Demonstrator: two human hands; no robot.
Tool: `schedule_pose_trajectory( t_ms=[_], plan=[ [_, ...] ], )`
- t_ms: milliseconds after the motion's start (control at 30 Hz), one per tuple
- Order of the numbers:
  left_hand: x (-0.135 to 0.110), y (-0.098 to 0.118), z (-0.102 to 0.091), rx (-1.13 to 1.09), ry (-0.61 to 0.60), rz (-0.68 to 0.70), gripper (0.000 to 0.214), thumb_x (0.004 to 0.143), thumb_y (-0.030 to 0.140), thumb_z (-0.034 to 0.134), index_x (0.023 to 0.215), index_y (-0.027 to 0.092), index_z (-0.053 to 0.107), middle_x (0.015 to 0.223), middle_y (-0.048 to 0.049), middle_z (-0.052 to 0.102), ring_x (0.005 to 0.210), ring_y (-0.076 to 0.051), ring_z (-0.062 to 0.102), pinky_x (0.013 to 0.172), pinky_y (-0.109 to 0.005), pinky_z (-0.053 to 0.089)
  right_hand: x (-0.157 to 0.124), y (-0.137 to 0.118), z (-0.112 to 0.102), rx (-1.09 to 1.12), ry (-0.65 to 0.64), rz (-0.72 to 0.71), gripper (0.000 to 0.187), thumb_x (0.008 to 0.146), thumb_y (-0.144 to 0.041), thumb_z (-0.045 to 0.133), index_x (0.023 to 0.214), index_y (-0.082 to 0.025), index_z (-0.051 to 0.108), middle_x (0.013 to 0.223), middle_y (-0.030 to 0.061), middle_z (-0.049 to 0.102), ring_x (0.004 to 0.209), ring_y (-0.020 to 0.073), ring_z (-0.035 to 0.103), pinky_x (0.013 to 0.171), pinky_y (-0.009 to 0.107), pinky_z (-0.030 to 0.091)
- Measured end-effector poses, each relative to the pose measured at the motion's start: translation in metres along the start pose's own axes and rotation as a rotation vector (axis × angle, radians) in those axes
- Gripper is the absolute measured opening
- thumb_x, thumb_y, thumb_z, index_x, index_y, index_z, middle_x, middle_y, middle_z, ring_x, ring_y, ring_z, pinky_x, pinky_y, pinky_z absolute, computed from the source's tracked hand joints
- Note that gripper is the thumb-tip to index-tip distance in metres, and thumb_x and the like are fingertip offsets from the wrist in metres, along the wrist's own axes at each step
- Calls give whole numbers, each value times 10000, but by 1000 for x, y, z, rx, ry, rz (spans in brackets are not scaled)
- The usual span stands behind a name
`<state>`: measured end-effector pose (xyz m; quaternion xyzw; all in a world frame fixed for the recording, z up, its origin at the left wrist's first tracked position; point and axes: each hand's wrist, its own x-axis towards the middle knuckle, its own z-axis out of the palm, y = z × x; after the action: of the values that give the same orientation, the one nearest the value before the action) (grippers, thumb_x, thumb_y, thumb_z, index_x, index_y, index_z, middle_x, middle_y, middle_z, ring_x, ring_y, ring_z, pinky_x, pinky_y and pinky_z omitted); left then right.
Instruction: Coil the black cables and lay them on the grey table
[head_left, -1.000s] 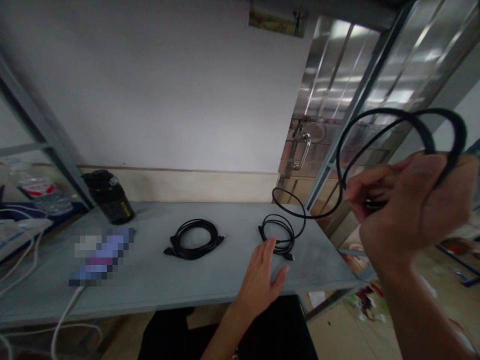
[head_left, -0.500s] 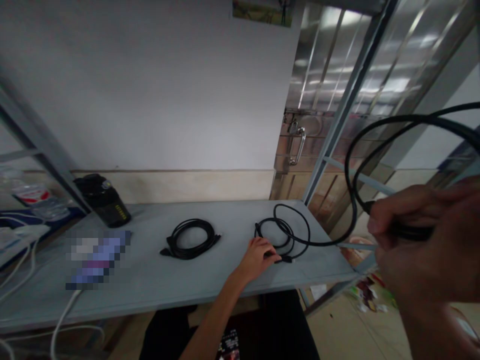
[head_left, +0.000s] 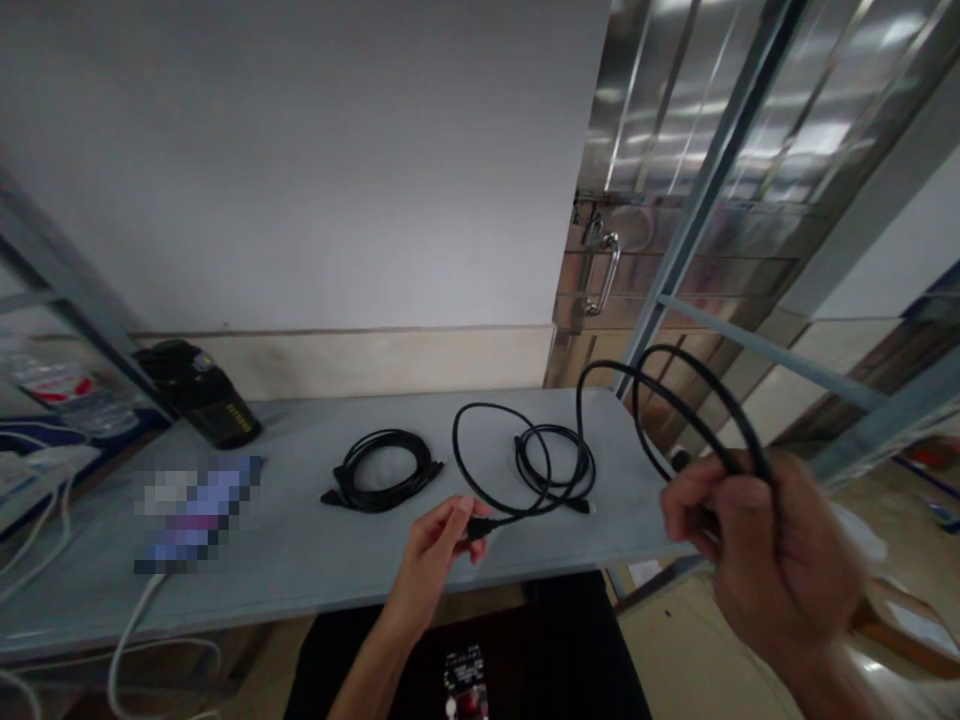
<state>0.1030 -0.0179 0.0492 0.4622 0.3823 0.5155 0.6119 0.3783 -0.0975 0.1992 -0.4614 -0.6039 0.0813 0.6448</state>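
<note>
My left hand [head_left: 435,545] pinches the plug end of a black cable [head_left: 491,470] just above the grey table [head_left: 315,555]. That cable loops back over the table to a small coil [head_left: 555,465] near the right end. My right hand [head_left: 757,545] is raised to the right of the table, closed round loops of a black cable [head_left: 664,395] that arch up from it. A second black cable, a neat coil [head_left: 386,470], lies untouched at the table's middle.
A black bottle [head_left: 199,390] lies at the back left. A pixelated flat object [head_left: 199,510] and white cords [head_left: 127,630] are at the left. A metal frame post [head_left: 705,190] and a steel door [head_left: 660,160] stand right of the table.
My left hand has taken hold of the cable's plug end and pulled it left, off the small coil. My right hand has come down and in with its loops.
</note>
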Motion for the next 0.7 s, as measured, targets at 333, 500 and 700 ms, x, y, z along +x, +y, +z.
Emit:
schedule_pose_trajectory(
  t_ms=[333,500,700],
  plan=[
    [-100,15,-72,-75,289,-130,525,711,538,1117,1021,172,902,918,-100,826,791,-219,749,751,-307,619,-82,31,66,296,-195,652,518,1112,-722,668,1231,-233,787,842,28,706,675,147,641,589,230,558],
    [-95,39,-84,-399,544,-73,517,696,578,1102,1060,287,879,1207,-64,869,1259,-372,799,1002,-449,724,-88,66,64,261,-241,561,567,1102,-756,646,1268,-252,847,1114,121,839,971,248,813,873,358,707],
    [-88,72,-131,-488,732,5,175,1105,394,686,1093,306,837,972,10,834,875,-193,793,785,-285,741,-76,127,2,234,45,635,556,1010,-787,757,1083,-247,869,1157,156,856,1015,309,845,851,432,746]
  ],
)
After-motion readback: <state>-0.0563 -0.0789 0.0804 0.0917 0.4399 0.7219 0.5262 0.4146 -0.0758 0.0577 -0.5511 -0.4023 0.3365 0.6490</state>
